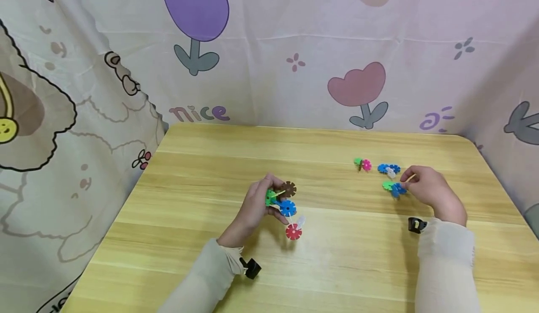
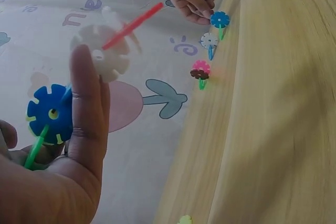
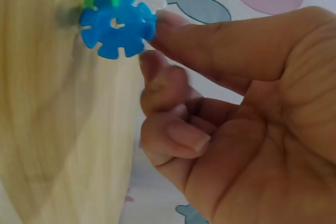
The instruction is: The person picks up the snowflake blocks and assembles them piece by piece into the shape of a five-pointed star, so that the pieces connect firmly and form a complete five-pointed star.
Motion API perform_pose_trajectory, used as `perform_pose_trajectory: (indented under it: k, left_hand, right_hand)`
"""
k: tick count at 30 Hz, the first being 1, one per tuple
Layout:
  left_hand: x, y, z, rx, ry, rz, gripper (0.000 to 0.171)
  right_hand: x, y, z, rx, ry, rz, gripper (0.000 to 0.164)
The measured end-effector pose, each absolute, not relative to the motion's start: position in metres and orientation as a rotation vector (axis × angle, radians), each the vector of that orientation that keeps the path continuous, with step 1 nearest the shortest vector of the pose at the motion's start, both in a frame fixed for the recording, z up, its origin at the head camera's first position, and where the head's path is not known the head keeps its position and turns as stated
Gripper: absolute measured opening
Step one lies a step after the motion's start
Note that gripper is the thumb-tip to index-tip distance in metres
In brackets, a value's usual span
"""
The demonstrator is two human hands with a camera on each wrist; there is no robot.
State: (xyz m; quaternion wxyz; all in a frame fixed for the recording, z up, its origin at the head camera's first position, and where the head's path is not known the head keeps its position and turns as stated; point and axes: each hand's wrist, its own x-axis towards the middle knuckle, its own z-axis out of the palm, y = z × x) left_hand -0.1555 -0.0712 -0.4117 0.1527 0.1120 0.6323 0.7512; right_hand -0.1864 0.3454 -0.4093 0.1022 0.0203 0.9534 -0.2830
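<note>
My left hand (image 1: 254, 203) holds a cluster of joined, notched plastic discs over the table. Its green disc (image 1: 270, 198) lies against the fingers. A brown disc (image 1: 288, 189), a blue disc (image 1: 288, 208) and a red disc (image 1: 293, 231) stick out to the right, the red one lowest beside a whitish disc (image 1: 301, 222). At the right, my right hand (image 1: 433, 193) pinches the rim of a blue disc (image 3: 116, 30) between thumb and forefinger, the other fingers curled. That disc belongs to a small cluster with a green disc (image 1: 388, 185).
Behind the right hand's cluster stands another of blue discs (image 1: 383, 168) with a white one (image 1: 390, 173). Left of it is a cluster with a pink disc (image 1: 367, 164). The wooden table (image 1: 202, 163) meets a printed cloth (image 1: 269, 83) at the back and sides.
</note>
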Motion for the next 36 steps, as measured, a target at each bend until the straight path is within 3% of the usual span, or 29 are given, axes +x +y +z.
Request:
perform_pose_trajectory:
  k: [17,25,31,36]
  left_hand:
    - [-0.156,-0.075,-0.408,0.341,1.803,2.145,0.041]
    - [-0.155,-0.075,-0.411,0.367,1.789,2.141,0.038]
    - [-0.154,-0.074,-0.413,0.384,1.885,2.05,0.015]
    - [-0.154,-0.071,-0.414,0.43,1.968,1.981,0.014]
  right_hand:
    - [-0.19,0.34,-0.416,-0.12,2.786,-0.889,0.014]
    - [-0.19,0.25,-0.391,-0.369,2.712,-1.259,0.005]
    - [-0.175,0.177,-0.381,-0.574,2.703,-1.594,0.009]
    - [-0.162,0.145,-0.381,-0.696,2.826,-1.722,0.015]
